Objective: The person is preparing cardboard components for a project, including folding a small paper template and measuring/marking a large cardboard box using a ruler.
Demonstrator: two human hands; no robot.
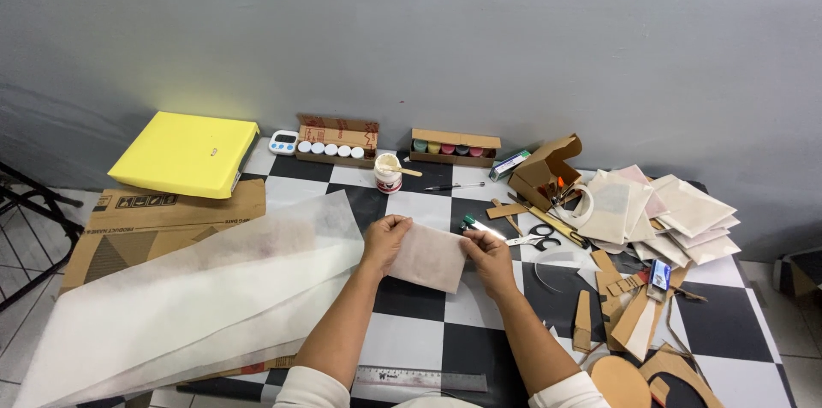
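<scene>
One metal ruler (419, 379) lies at the near edge of the checkered tabletop (411, 339), closer to the person than the small sheet.

The small sheet (427, 256) is a thin, pale, see-through piece, and it sits in the middle of the tabletop. Two hands hold it. The left hand (384, 239) pinches its left edge with thumb and fingers. The right hand (488, 252) pinches its right edge the same way. Both hands are closed on the sheet and hold it flat just over the tabletop.

Left of the small sheet lies one big long white sheet (188, 297), spread over flat brown cardboard (145, 224).

Right of the small sheet is one pair of black scissors (539, 238), and past them many brown cardboard scraps (629, 322) and a pile of pale paper pieces (664, 215).

Beyond the small sheet stands one small white pot (388, 173) with a stick in it, and one pen (454, 187).

Farther back are two low boxes. One box (334, 149) holds five white-capped jars. The other box (452, 148) holds coloured jars. One yellow box (184, 154) sits far to the left, and one small white timer (282, 142) beside it.
</scene>
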